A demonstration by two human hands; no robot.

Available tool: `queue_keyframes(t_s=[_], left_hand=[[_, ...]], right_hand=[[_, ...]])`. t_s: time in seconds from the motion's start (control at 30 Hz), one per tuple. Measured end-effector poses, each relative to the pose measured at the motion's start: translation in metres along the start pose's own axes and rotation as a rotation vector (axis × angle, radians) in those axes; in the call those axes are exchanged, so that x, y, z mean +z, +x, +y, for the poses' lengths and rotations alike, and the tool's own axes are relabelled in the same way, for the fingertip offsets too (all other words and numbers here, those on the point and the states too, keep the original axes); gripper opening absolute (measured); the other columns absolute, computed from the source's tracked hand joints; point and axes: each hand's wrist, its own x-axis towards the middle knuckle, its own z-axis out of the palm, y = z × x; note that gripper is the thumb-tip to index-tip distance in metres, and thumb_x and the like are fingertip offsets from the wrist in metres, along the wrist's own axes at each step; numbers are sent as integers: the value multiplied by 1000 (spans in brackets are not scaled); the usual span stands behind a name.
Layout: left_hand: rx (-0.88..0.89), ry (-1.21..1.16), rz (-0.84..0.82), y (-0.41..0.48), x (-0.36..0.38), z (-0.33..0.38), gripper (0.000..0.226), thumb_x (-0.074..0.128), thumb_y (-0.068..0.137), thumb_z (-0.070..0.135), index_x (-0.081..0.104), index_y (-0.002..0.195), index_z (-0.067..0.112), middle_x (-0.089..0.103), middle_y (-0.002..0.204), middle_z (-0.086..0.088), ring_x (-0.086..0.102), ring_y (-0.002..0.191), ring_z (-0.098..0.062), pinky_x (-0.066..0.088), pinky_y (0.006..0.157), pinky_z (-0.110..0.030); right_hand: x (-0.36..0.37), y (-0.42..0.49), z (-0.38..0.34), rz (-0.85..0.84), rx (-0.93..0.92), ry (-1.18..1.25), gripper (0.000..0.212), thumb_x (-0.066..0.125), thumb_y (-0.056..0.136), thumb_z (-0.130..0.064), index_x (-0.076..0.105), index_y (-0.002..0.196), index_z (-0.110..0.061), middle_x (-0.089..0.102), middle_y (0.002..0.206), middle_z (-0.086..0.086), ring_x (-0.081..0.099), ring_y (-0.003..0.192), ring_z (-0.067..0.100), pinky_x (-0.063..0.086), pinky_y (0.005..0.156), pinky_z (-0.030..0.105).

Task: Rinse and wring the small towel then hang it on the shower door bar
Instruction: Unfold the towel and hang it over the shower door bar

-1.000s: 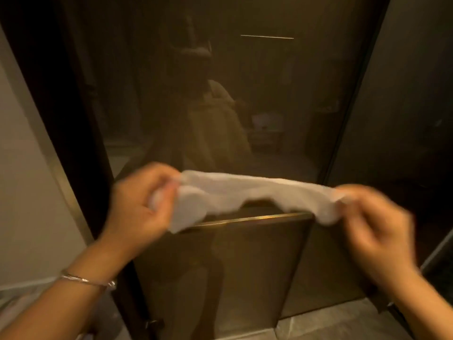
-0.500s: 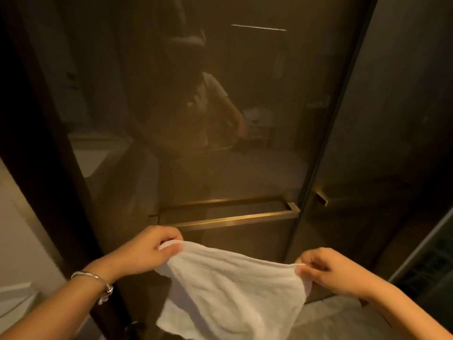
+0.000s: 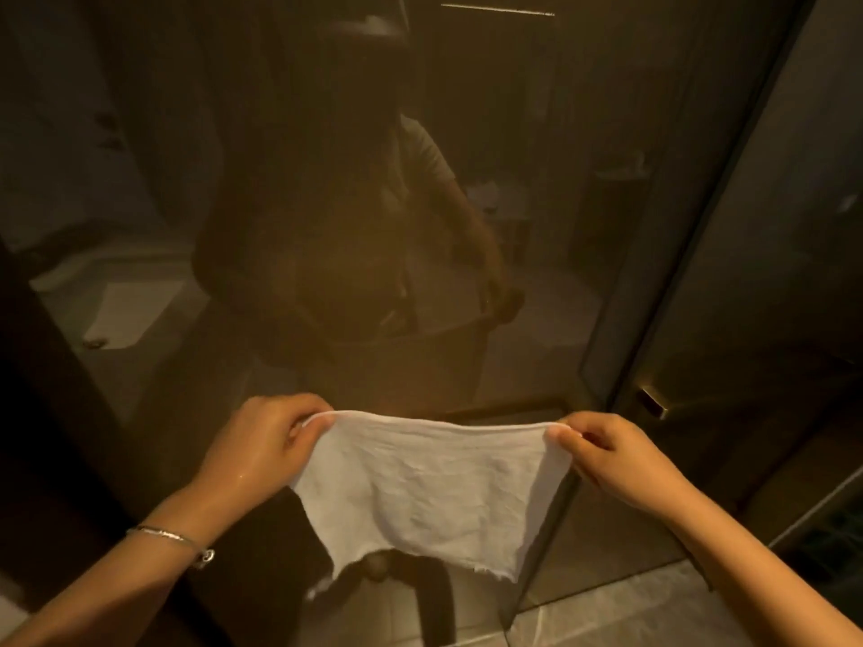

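Observation:
A small white towel (image 3: 429, 488) hangs spread flat between my hands, its top edge pulled straight and its frayed lower edge loose. My left hand (image 3: 261, 450), with a silver bracelet on the wrist, pinches the top left corner. My right hand (image 3: 611, 459) pinches the top right corner. The towel is held in front of the dark glass shower door (image 3: 373, 226). A short stretch of the brass door bar (image 3: 509, 406) shows just above the towel's top edge; the towel hides the rest of it.
A second glass panel (image 3: 747, 319) stands at the right with a brass handle end (image 3: 654, 403). Pale floor tiles (image 3: 630, 614) lie below. A dark door frame (image 3: 56, 413) runs down the left. The glass reflects a person.
The towel went from bunched and stretched above the bar to spread open lower down. Both hands now hold it taut by its top corners, level with the bar.

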Motion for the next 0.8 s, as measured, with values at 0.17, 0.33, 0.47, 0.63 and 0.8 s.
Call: queue_keyframes(t_s=[0.17, 0.33, 0.47, 0.63, 0.8], left_hand=[[-104, -90, 209, 24, 29, -9, 7, 63, 84, 19, 67, 84, 25, 66, 63, 8, 62, 55, -11, 43, 52, -18], [-229, 77, -6, 8, 79, -19, 17, 42, 87, 40, 54, 97, 34, 72, 75, -1, 68, 71, -26, 51, 62, -31], [-406, 130, -24, 0, 99, -19, 25, 63, 81, 32, 39, 73, 33, 47, 43, 8, 54, 39, -16, 29, 41, -21], [-444, -77, -224, -13, 104, -38, 11, 50, 90, 39, 46, 82, 46, 67, 81, 11, 60, 73, -5, 50, 69, -25], [-328, -11, -453, -14, 94, -38, 38, 28, 86, 59, 61, 95, 42, 66, 94, 22, 55, 88, 5, 32, 77, -9]], right_hand=[[3, 54, -2, 133, 134, 517, 22, 55, 89, -21, 69, 89, -4, 74, 69, 9, 70, 64, 18, 59, 61, 25], [23, 82, 35, 85, 333, 622, 16, 55, 88, -7, 66, 96, 1, 69, 91, 21, 65, 83, 23, 52, 73, 25], [40, 85, 65, -159, 250, 258, 8, 57, 88, -13, 63, 86, -17, 70, 94, 11, 64, 87, 20, 50, 75, 26], [34, 92, 67, -395, 131, -79, 33, 53, 82, -52, 58, 99, -24, 71, 93, -4, 65, 89, 11, 53, 83, 35], [36, 97, 65, -466, 27, -409, 48, 44, 78, -68, 50, 108, -30, 69, 93, -5, 62, 91, 15, 46, 89, 35]])
